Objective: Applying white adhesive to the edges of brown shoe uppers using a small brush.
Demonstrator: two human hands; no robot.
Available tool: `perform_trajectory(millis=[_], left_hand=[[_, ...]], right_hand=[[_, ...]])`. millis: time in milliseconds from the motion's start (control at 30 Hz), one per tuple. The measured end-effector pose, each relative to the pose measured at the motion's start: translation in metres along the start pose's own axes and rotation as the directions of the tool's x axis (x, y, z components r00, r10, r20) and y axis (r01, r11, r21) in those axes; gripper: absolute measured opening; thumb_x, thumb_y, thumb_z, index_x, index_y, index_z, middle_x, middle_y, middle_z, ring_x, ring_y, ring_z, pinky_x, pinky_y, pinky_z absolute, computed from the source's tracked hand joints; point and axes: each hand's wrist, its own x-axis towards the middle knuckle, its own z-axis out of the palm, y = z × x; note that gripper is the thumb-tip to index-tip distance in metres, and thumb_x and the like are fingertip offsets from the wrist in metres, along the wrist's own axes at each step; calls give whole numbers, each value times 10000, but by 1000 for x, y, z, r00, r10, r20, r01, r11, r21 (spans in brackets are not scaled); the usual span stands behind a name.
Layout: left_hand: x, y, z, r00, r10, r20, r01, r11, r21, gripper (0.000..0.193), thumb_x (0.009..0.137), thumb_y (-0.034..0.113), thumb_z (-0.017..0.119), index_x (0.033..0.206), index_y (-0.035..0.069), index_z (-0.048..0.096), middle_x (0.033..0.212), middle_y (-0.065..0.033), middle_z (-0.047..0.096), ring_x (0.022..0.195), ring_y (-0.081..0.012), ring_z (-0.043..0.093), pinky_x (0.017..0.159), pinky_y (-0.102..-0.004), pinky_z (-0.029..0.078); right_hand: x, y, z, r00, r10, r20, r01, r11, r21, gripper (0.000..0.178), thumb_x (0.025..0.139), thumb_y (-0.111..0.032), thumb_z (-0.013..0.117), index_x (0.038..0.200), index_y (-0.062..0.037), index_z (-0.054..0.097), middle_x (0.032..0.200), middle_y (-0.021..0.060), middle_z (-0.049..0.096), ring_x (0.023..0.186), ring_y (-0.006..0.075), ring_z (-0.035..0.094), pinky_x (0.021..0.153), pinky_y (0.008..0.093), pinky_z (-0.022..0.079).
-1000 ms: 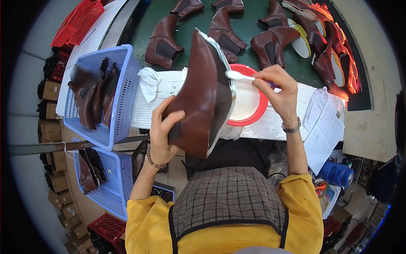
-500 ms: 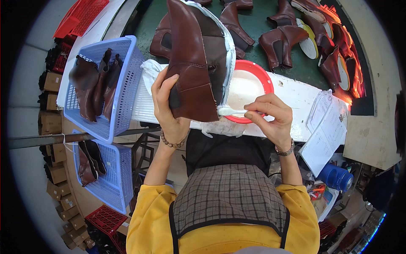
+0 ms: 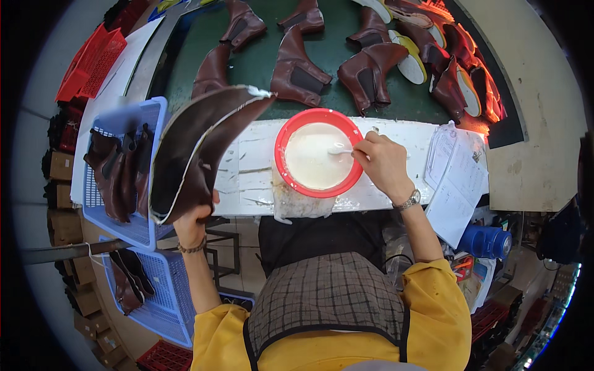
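My left hand (image 3: 193, 224) grips a brown leather boot upper (image 3: 213, 139) by its lower part, held up at the left. Its dark inside faces up, and a pale strip runs along its edge, with a white patch at the far tip. Over on the right, my right hand (image 3: 385, 166) pinches a small white brush (image 3: 338, 150). The brush head is at the white, glue-like liquid (image 3: 307, 162) inside a red bowl (image 3: 280, 154); whether it dips in is hard to see.
Several brown ankle boots (image 3: 300, 74) lie on the green work surface (image 3: 260, 106) beyond the bowl. Blue baskets (image 3: 162, 123) with boot uppers stand at the left. Papers (image 3: 456, 185) lie at the right end of the white board (image 3: 247, 164), above a blue jug (image 3: 486, 241).
The boot upper has swung left and tilted away from the bowl in my left hand. My right hand has taken the brush off the upper's edge to the bowl.
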Motion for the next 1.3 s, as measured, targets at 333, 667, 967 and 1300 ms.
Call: perform_trajectory(millis=[333, 667, 967, 1300], left_hand=[[-4, -1, -3, 988, -100, 116, 124, 966, -229, 843, 541, 96, 625, 1354, -50, 459, 1175, -222, 588, 618, -241, 500, 480, -304, 422], [-4, 3, 18, 982, -158, 105, 180, 952, -247, 718, 521, 77, 634, 1221, -41, 526, 964, -201, 623, 590, -276, 553, 473, -341, 451], [-7, -10, -5, 984, -97, 150, 132, 961, -242, 882, 497, 84, 636, 1351, -61, 469, 1144, -238, 612, 561, -252, 499, 417, -306, 405], [9, -19, -14, 949, -186, 254, 266, 905, -333, 933, 454, 84, 686, 1357, -41, 483, 1151, -248, 613, 576, -269, 518, 451, -343, 416]], right_hand=[[-32, 64, 35, 964, 267, 3, -179, 637, 750, 128, 843, -100, 780, 945, -27, 758, 926, 62, 729, 873, 167, 677, 793, 312, 529], [82, 117, 73, 841, 538, -62, -463, 773, 433, 1170, 658, -536, 904, 1586, -159, 299, 1419, 292, 517, 1182, 397, 610, 962, 514, 487], [113, 155, 81, 845, 525, 100, -534, 820, 207, 1336, 568, -351, 863, 1628, -344, 50, 1333, 225, 574, 1239, 434, 581, 983, 715, 390], [40, 163, 29, 948, 180, -263, -113, 961, 252, 913, 704, -237, 866, 1527, -154, 478, 1332, 135, 630, 1193, 319, 593, 982, 441, 471]])
